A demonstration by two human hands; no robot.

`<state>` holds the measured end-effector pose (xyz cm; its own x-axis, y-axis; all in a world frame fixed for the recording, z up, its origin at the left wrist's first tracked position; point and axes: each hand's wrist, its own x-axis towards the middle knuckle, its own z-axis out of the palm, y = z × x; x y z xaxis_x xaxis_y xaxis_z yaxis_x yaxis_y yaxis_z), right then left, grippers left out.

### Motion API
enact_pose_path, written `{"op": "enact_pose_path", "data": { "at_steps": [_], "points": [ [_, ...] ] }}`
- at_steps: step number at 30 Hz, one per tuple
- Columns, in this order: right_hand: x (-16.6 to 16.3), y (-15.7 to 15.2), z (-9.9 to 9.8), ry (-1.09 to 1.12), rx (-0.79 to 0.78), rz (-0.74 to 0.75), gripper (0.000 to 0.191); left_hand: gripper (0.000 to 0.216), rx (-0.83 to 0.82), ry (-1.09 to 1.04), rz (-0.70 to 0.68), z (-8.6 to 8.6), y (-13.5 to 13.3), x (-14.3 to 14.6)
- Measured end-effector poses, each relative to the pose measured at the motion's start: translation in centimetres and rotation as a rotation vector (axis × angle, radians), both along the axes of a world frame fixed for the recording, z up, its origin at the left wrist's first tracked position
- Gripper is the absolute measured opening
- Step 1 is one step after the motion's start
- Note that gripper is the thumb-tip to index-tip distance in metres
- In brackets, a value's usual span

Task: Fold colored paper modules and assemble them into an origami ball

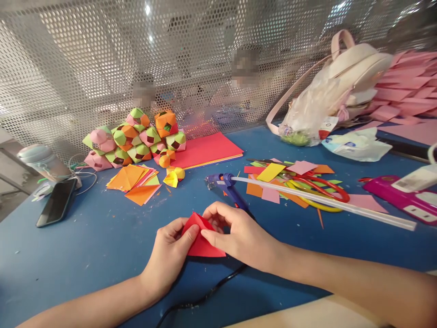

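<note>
A piece of red paper (206,246) with a fold in it is held between my two hands above the blue table (112,255). My left hand (172,246) pinches its left side, thumb on the near face. On the upper right, my right hand (235,232) grips the paper with thumb and fingers; some fingertips are hidden behind it. Just beyond my right hand lies a blue glue gun (223,182) with a long white glue stick (324,200) sticking out of its back. Folded orange and pink papers (129,180) lie farther left.
Folded paper balls (136,141) are stacked at the back beside red sheets (211,150). Scissors (337,189) lie among paper scraps on the right. A phone (57,202) and a cup (44,161) stand left. A backpack (355,68) leans against the mesh; a black cord (208,294) runs in front.
</note>
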<state>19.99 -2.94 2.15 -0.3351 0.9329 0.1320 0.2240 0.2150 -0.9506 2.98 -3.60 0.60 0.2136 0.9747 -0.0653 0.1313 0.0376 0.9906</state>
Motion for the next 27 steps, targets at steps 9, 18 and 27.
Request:
{"op": "enact_pose_path", "data": {
  "at_steps": [9, 18, 27],
  "points": [
    [0.27, 0.18, -0.03, -0.110, 0.022, -0.028, 0.010, 0.026, -0.043, 0.017, -0.022, 0.20, -0.25, 0.15],
    [0.42, 0.30, -0.11, -0.109, 0.003, -0.020, 0.012, 0.020, -0.056, -0.028, -0.054, 0.18, -0.06, 0.13],
    [0.29, 0.37, -0.44, -0.095, -0.031, -0.002, 0.017, 0.019, -0.016, -0.069, -0.034, 0.24, 0.06, -0.17]
  ]
}}
